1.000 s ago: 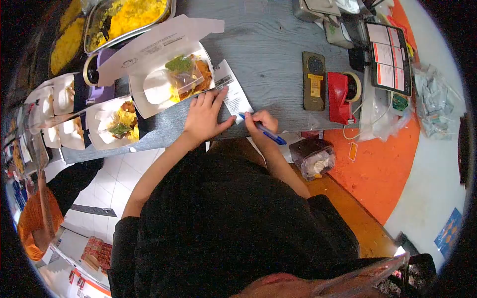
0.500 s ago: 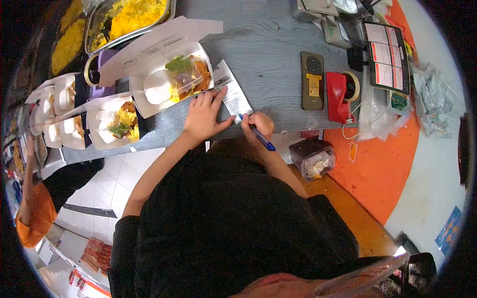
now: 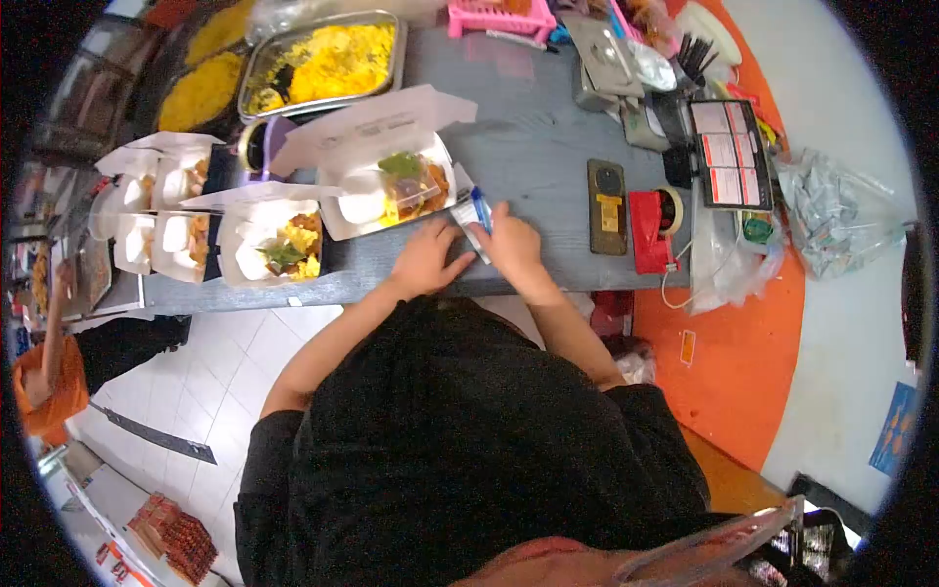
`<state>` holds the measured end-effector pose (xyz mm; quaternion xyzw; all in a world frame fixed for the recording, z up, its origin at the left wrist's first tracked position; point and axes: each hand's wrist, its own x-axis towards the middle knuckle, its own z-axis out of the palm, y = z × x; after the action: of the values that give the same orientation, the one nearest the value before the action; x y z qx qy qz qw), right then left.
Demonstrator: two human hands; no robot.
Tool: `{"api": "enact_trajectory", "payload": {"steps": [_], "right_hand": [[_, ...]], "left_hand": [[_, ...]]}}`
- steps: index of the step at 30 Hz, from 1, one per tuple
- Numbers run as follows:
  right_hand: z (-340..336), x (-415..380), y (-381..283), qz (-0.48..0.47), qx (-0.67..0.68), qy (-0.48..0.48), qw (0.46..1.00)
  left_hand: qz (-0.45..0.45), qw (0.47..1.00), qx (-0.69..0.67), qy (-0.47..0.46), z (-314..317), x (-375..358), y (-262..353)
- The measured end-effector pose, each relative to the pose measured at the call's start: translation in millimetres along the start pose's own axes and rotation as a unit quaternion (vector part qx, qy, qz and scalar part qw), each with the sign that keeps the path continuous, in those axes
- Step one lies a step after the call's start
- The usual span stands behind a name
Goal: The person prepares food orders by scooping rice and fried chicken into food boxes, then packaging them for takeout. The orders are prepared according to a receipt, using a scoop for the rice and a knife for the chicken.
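Observation:
A white paper slip lies at the table's front edge, partly covered by my hands. My right hand is closed around a blue pen, held over the slip's upper part. Beside the slip's left edge, my left hand rests on the table with its fingers spread. Just behind and left of the hands, an open white box holds rice, a green leaf and fried food. Another open box with rice and yellow food stands further left.
A metal tray of yellow food stands at the back left, with smaller food boxes below. To the right are a phone, a red tape dispenser and a tablet. A co-worker's orange sleeve shows far left.
The view has tilted up, so the table things appear lower and more of its back shows. My right hand and the pen have moved up along the slip, and the pen's tilt has changed.

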<state>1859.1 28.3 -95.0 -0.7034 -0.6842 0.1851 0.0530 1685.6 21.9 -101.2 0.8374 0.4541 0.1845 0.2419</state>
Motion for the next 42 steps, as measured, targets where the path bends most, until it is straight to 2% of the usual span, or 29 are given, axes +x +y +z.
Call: {"api": "enact_trajectory", "payload": {"steps": [1, 2, 3, 4, 5, 7, 9, 11, 12, 13, 14, 15, 17, 18, 19, 21, 22, 24, 25, 27, 28, 31, 32, 34, 35, 36, 37, 38, 42], "right_hand": [[-2.8, 7.1, 3.1, -0.008, -0.001, 0.009, 1.000], [-8.5, 13.4, 7.8, 0.015, -0.016, 0.035, 0.999], [-14.6, 20.5, 13.3, 0.039, -0.030, 0.061, 0.997], [-20.6, 30.8, 21.7, 0.071, -0.018, 0.054, 0.996], [-26.7, 39.7, 28.9, 0.103, -0.004, 0.046, 0.994], [-39.2, 47.4, 34.9, 0.080, -0.023, 0.099, 0.992], [-47.6, 55.9, 25.3, 0.060, -0.042, 0.149, 0.986], [-58.9, 66.0, 7.4, -0.092, -0.053, 0.280, 0.954], [-65.7, 69.9, -6.7, -0.092, -0.051, 0.284, 0.953], [-72.8, 72.9, -23.2, -0.174, -0.004, 0.319, 0.932], [-79.2, 73.8, -31.8, -0.254, 0.041, 0.351, 0.900], [-84.9, 74.0, -33.0, -0.253, 0.040, 0.353, 0.900], [-91.9, 72.4, -32.6, -0.232, 0.095, 0.266, 0.931], [-95.1, 66.1, -24.1, -0.189, 0.068, 0.213, 0.956], [-90.0, 59.7, -3.1, -0.218, 0.089, 0.194, 0.952], [-70.2, 34.7, 25.0, -0.258, 0.119, 0.188, 0.940], [-62.9, 20.3, 29.8, -0.268, 0.128, 0.205, 0.933], [-44.5, -1.3, 36.7, -0.260, 0.140, 0.229, 0.928], [-36.6, -9.7, 40.3, -0.254, 0.153, 0.252, 0.921], [-29.0, -19.3, 42.1, -0.249, 0.144, 0.235, 0.929], [-24.5, -22.1, 37.4, -0.230, 0.145, 0.246, 0.931], [-15.3, -25.3, 18.4, -0.190, 0.153, 0.261, 0.934], [-15.5, -25.7, 9.1, -0.149, 0.233, 0.244, 0.929], [-16.1, -20.6, -0.3, -0.062, 0.375, 0.179, 0.907], [-17.3, -14.3, -2.8, -0.058, 0.375, 0.181, 0.907], [-18.7, -7.3, -4.8, -0.066, 0.388, 0.197, 0.898], [-25.7, -3.9, -9.3, -0.073, 0.400, 0.214, 0.888], [-36.2, -4.0, -9.9, -0.010, 0.364, 0.171, 0.916], [-55.1, -0.5, -9.1, -0.044, 0.345, 0.169, 0.922]], "left_hand": [[-0.078, 0.989, -0.112, -0.060, -1.1, -5.7, -5.2], [-0.077, 0.990, -0.107, -0.049, -3.5, -14.1, -11.3], [-0.238, 0.930, -0.282, 0.007, -8.6, -25.3, -18.6], [-0.380, 0.811, -0.441, 0.061, -12.5, -35.8, -30.5], [-0.473, 0.750, -0.451, 0.099, -12.5, -46.0, -50.8], [-0.524, 0.587, -0.584, 0.200, -29.7, -56.2, -59.0], [-0.512, 0.626, -0.534, 0.246, -37.1, -50.5, -41.5], [-0.502, 0.659, -0.481, 0.287, -40.7, -49.6, -38.8], [-0.447, 0.721, -0.460, 0.261, -38.8, -50.8, -47.8], [-0.389, 0.778, -0.434, 0.232, -43.6, -49.7, -49.1], [-0.377, 0.803, -0.398, 0.232, -44.6, -47.6, -47.7], [-0.374, 0.805, -0.398, 0.231, -40.1, -45.3, -53.2], [-0.315, 0.885, -0.284, 0.193, -25.3, -41.9, -68.3], [-0.309, 0.890, -0.292, 0.163, -27.3, -39.2, -65.4], [-0.290, 0.919, -0.245, 0.105, -52.8, -35.6, -32.9], [-0.230, 0.949, -0.203, 0.072, -42.0, -37.8, -46.6], [-0.228, 0.949, -0.204, 0.069, -42.2, -40.1, -38.8], [-0.207, 0.943, -0.063, 0.254, -44.6, -43.1, -19.7], [-0.205, 0.943, -0.065, 0.252, -52.4, -40.3, -15.1], [-0.070, 0.958, 0.089, 0.262, -70.9, -29.4, -7.8], [-0.043, 0.959, 0.137, 0.246, -77.0, -23.8, -5.2], [-0.050, 0.978, 0.104, 0.175, -66.2, -4.5, -40.9], [-0.107, 0.983, -0.048, 0.143, -66.3, -0.3, -42.6], [-0.110, 0.979, -0.107, 0.132, -57.4, 11.1, -56.3], [-0.117, 0.971, -0.165, 0.124, -51.1, 13.9, -63.4], [-0.059, 0.972, -0.145, 0.175, -50.4, 14.7, -57.6], [-0.057, 0.973, -0.145, 0.171, -56.2, 15.0, -51.4], [-0.086, 0.970, -0.157, 0.162, -63.1, 15.2, -45.7], [-0.113, 0.974, -0.125, 0.149, -95.0, 13.4, -20.0]]}}
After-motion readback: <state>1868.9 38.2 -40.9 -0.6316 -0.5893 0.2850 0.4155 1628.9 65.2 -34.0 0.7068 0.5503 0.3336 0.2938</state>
